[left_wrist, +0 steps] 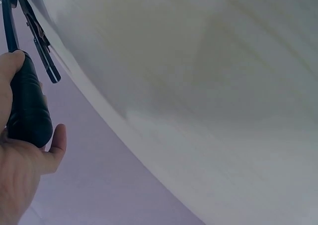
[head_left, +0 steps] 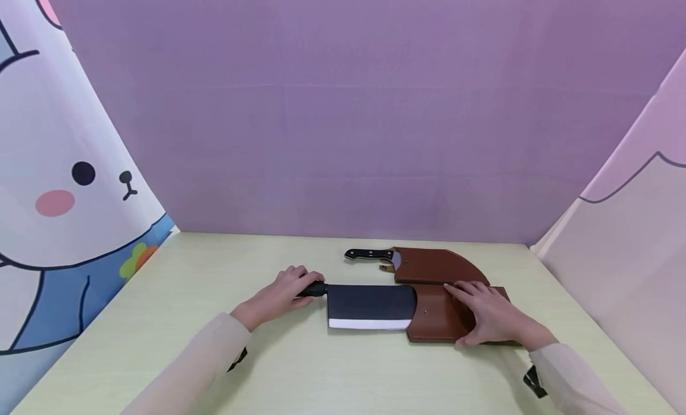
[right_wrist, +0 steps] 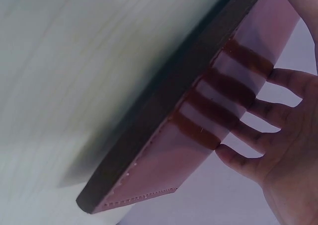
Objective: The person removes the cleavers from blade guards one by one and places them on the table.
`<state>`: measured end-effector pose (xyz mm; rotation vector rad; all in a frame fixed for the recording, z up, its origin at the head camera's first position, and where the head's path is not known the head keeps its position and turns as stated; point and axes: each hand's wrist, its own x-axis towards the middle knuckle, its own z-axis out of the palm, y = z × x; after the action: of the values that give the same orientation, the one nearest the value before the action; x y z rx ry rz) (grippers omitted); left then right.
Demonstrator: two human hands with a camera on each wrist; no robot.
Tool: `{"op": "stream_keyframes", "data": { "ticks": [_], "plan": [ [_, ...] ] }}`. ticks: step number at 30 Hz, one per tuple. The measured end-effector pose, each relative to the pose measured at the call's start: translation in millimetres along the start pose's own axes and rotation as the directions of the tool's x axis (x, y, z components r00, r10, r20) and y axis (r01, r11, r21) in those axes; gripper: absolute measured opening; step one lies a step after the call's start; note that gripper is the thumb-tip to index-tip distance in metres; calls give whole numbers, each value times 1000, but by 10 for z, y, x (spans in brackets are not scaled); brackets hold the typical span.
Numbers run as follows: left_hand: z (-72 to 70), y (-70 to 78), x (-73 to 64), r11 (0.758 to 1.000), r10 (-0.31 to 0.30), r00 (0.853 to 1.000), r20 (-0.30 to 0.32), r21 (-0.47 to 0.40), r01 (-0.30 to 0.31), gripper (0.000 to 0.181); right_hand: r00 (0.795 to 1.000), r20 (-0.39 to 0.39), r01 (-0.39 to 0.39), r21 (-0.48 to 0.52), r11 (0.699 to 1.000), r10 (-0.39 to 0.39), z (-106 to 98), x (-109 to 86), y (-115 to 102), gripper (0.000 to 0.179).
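Observation:
My left hand (head_left: 286,293) grips the black handle (left_wrist: 30,103) of a cleaver; the thumb lies along it in the left wrist view. The cleaver's broad dark blade (head_left: 371,306), with its bright edge toward me, runs right into the mouth of a brown leather sheath (head_left: 436,320). The blade's far end is hidden inside. My right hand (head_left: 490,317) lies spread over the sheath, thumb at its near side. In the right wrist view, its nearly straight fingertips (right_wrist: 226,153) touch the sheath's glossy face, above a stitched, dark edge (right_wrist: 149,111).
Just behind lies a smaller knife with a black riveted handle (head_left: 370,254), its blade mostly inside a curved brown sheath (head_left: 436,266). Both sheaths lie on the pale table (head_left: 343,373). A purple backdrop (head_left: 343,117) rises behind, with printed panels at both sides.

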<state>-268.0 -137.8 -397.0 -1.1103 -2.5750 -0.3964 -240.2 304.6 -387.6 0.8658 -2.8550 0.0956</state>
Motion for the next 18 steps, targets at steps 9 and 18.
{"op": "stream_keyframes", "data": {
  "ticks": [9,18],
  "plan": [
    [-7,-48,-48,1000,3,1000,-19,-8,-3,35,1000,8,-5,3,1000,5,-7,-10,0,105],
    [-68,-79,-119,999,-31,1000,5,-17,31,36,1000,12,0,3,1000,-1,-18,-13,0,105]
  ]
}}
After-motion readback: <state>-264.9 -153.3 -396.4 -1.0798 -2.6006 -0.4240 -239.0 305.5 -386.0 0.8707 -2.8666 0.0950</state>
